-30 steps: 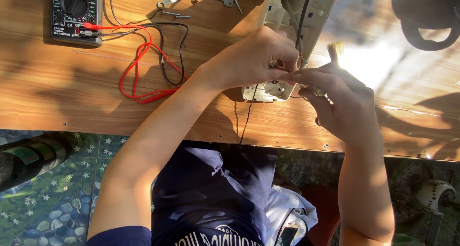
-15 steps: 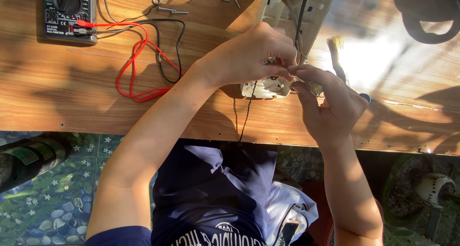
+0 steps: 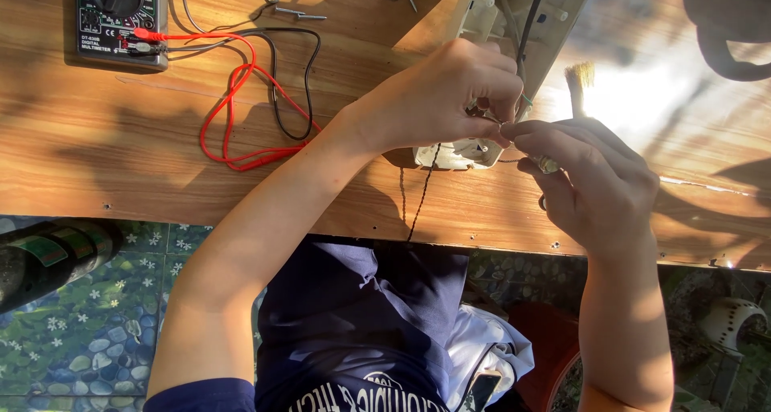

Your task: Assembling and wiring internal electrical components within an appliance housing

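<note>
Both hands pinched fingertip to fingertip over the desk (image 3: 96, 179): left hand (image 3: 438, 99) and right hand (image 3: 590, 183) each closed on the thin wire end (image 3: 499, 125) between them. Twisted wire (image 3: 418, 195) trailing toward 7 o'clock, off the desk edge. White appliance housing (image 3: 514, 26) just beyond, at 12 o'clock; brush (image 3: 577, 81) at 1 o'clock from the pinch.

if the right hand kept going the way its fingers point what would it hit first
The right hand points left at the left hand; their fingertips already meet over the white housing, so it would likely meet the left hand's fingers first.
</note>
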